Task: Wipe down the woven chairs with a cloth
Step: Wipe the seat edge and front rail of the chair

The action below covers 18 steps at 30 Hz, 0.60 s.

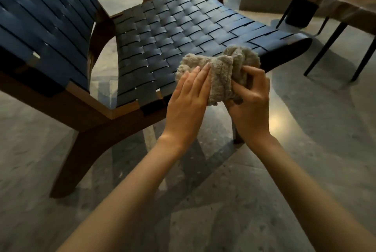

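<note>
The woven chair (183, 28), dark flat straps interlaced basket-fashion over a brown wooden frame (89, 137), stands on speckled grey floor (325, 119). By its seat's near edge the left grip (187, 101) lies released, straight fingers flat on a bunched, nubby beige cloth (221, 76), which the right grip (252, 99) grasps with curled fingers. A rough-edged wooden tabletop (345, 5) stands far right.

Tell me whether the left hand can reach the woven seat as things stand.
Probably yes. The left hand lies flat on the cloth, which the right hand grips, close to the seat; nothing appears to stand between them.
</note>
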Each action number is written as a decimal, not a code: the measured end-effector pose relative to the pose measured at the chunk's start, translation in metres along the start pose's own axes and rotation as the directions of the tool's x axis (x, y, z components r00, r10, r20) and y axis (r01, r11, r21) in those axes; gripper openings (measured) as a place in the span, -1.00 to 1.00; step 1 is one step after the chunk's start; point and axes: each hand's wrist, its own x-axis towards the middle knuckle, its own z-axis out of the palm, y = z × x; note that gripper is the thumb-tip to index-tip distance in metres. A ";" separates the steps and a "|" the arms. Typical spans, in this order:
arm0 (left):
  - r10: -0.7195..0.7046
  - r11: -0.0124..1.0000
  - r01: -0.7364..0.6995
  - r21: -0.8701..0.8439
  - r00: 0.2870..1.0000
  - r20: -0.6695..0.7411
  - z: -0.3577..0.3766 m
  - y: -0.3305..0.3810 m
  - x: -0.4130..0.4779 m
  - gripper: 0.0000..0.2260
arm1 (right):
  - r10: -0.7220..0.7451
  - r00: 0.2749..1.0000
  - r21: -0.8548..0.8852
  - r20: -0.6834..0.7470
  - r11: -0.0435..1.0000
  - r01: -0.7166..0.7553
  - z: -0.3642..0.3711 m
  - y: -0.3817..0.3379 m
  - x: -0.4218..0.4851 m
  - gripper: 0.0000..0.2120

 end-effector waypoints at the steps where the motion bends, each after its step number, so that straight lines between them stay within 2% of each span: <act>1: -0.020 1.000 0.020 -0.002 1.000 0.019 -0.007 -0.006 -0.009 -0.44 | -0.011 1.000 0.020 0.028 1.000 0.010 0.002 -0.006 -0.004 -0.74; 5: -0.119 0.990 0.124 -0.071 0.991 0.062 -0.038 -0.025 -0.046 -0.42 | -0.033 0.986 0.160 0.165 0.987 0.006 0.006 -0.033 -0.023 -0.71; 10: -0.256 0.933 0.259 -0.249 0.966 0.047 -0.061 -0.023 -0.081 -0.53 | 0.107 0.940 0.271 0.324 0.942 -0.200 0.008 -0.046 -0.053 -0.64; 12: -0.375 0.846 0.390 -0.363 0.920 0.113 -0.057 -0.022 -0.095 -0.56 | 0.165 0.921 0.260 0.352 0.928 -0.266 0.009 -0.046 -0.066 -0.64; 15: -0.526 0.700 0.514 -0.496 0.840 0.130 -0.047 -0.018 -0.107 -0.67 | 0.247 0.952 0.248 0.181 0.925 -0.287 0.009 -0.050 -0.076 -0.60; 16: -0.551 0.681 0.514 -0.522 0.829 0.097 -0.045 -0.016 -0.107 -0.70 | 0.247 0.963 0.234 0.104 0.935 -0.265 0.008 -0.053 -0.075 -0.59; 18: -0.555 0.710 0.476 -0.519 0.832 0.005 -0.043 -0.012 -0.098 -0.73 | 0.231 0.973 0.218 -0.022 0.951 -0.221 0.008 -0.056 -0.066 -0.60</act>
